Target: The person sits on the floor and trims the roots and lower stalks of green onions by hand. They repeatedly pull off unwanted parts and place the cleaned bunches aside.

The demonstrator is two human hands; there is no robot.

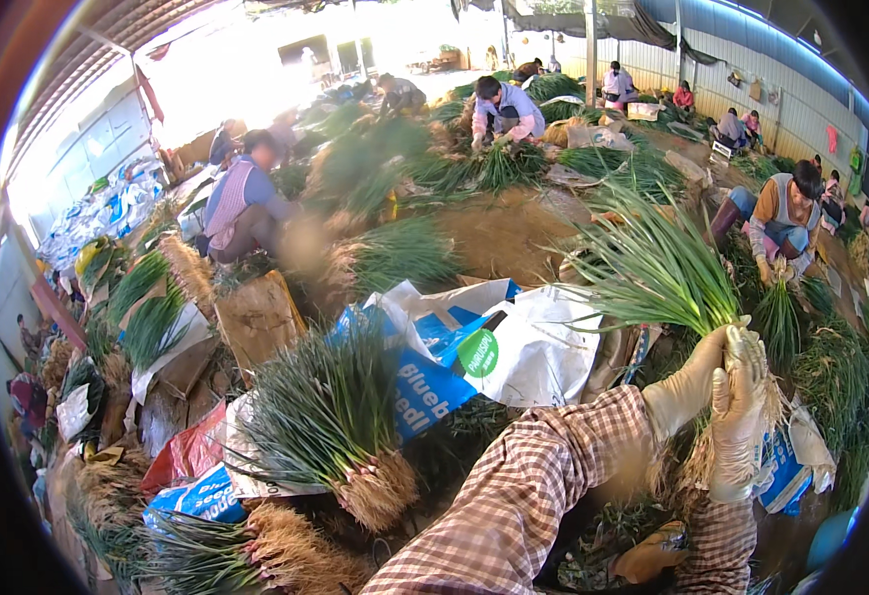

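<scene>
At the right, my left hand [691, 375], in a pale rubber glove, is closed round the lower stems of a bunch of green onions [661, 268]. The leaves fan up and to the left. Close against it, my right hand [735, 416], gloved alike, lies with straight fingers over the root end. Its palm side is hidden, so its grip does not show. Some pale roots stick out past its right edge. Left of my forearms, another bunch of green onions [330, 431] leans with its roots towards me. Nearer still, a further bunch [248, 550] lies flat.
Printed plastic sacks [531, 342] are spread in front of me. A worn board [256, 320] stands to their left. A crouching co-worker [241, 193] is at the left, another [508, 111] farther back, and one [784, 216] at the right handles onions. Piled onions [836, 379] line the right side.
</scene>
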